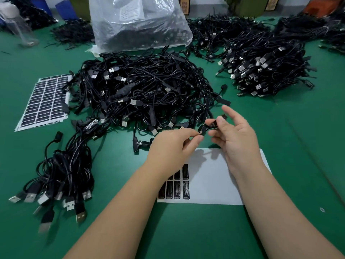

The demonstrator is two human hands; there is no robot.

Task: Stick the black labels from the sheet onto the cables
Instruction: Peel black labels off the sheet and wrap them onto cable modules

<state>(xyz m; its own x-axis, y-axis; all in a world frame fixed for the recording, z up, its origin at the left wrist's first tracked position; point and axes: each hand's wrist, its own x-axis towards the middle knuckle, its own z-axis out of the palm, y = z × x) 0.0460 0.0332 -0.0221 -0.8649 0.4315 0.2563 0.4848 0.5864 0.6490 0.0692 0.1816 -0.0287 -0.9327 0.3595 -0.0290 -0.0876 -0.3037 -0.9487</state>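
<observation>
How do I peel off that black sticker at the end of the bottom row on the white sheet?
Take the end label by its right edge, coming in from the bare white part of the sheet. That side has no neighbouring label and no arm over it, so a fingernail can likely slip under a corner there. The left forearm covers the labels at the row's other end.

A green table top (298, 146) fills the view under even light, with boxes (246, 5) along its far edge.

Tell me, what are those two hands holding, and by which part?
A black cable from the big pile: the left hand pinches its small connector end, the right hand pinches the black block just behind it.
</observation>
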